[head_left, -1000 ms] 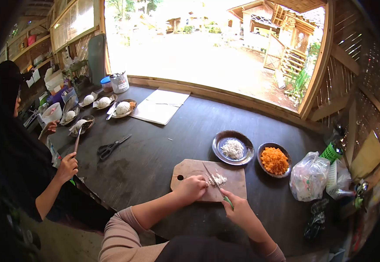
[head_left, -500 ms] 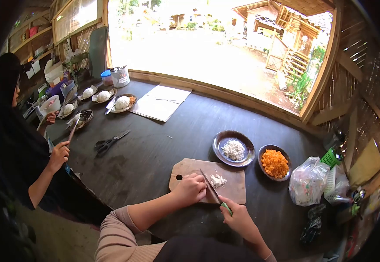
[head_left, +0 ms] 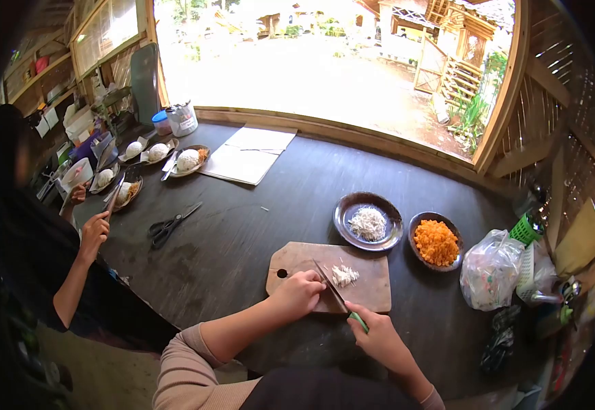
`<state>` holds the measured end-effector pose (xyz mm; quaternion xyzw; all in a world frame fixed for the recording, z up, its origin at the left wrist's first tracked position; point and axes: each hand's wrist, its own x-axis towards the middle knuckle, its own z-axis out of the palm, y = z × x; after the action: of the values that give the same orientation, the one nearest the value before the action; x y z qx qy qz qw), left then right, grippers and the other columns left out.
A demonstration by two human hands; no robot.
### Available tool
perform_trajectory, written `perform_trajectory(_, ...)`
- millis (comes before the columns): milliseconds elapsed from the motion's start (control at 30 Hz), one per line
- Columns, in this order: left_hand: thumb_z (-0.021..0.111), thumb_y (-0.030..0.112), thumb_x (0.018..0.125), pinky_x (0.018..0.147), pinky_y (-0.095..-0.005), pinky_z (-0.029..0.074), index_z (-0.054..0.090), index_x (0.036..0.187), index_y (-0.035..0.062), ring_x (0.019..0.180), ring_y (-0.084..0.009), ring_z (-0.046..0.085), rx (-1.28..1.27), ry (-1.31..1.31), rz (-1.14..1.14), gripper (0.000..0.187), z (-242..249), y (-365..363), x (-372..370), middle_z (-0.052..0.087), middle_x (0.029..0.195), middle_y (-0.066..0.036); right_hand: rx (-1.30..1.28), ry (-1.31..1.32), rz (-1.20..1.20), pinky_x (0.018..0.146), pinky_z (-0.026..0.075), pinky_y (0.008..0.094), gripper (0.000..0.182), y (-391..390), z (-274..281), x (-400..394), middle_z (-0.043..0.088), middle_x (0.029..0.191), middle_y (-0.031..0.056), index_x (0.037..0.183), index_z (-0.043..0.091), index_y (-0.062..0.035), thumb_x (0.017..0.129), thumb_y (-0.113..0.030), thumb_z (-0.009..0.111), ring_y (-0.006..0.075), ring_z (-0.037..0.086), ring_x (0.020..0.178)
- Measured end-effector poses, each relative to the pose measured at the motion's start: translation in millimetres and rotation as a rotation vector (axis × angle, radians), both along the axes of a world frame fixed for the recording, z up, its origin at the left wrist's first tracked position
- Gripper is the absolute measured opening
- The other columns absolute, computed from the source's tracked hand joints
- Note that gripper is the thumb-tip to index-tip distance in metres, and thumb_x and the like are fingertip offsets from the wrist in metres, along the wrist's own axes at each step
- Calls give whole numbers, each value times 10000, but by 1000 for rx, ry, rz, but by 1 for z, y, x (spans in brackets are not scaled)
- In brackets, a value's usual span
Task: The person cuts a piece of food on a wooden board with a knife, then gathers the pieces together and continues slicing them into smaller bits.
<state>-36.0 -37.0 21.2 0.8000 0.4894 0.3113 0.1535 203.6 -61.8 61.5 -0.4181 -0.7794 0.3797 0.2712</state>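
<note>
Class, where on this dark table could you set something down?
Bare tabletop, bar a pale scrap, lies between the scissors and the cutting board, and between the white papers and the plate of white shreds. It is crowded among the rice plates at far left and around the plastic bag at right.

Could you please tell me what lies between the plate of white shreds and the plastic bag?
A dark bowl of finely chopped orange food lies between the plate and the plastic bag, as the head view shows.
</note>
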Motion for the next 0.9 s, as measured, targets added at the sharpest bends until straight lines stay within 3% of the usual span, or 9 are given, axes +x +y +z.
perform_trajectory(700, 657, 91, 826, 803, -388, 514, 656, 880, 2, 894, -299, 631, 85, -24, 103, 104, -6, 2, 11, 644, 941, -122, 0, 38, -16, 639, 501, 332, 351, -5, 1, -6, 632, 723, 187, 1262, 591, -38, 914, -78, 610, 216, 637, 618)
perform_trajectory(900, 661, 105, 830, 793, -388, 519, 657, 879, 5, 884, -296, 636, 132, -16, 79, 111, -7, 2, 11, 645, 935, -121, -41, 6, -37, 595, 505, 331, 354, -4, -5, -4, 629, 686, 153, 1274, 583, -43, 923, -87, 600, 190, 622, 565)
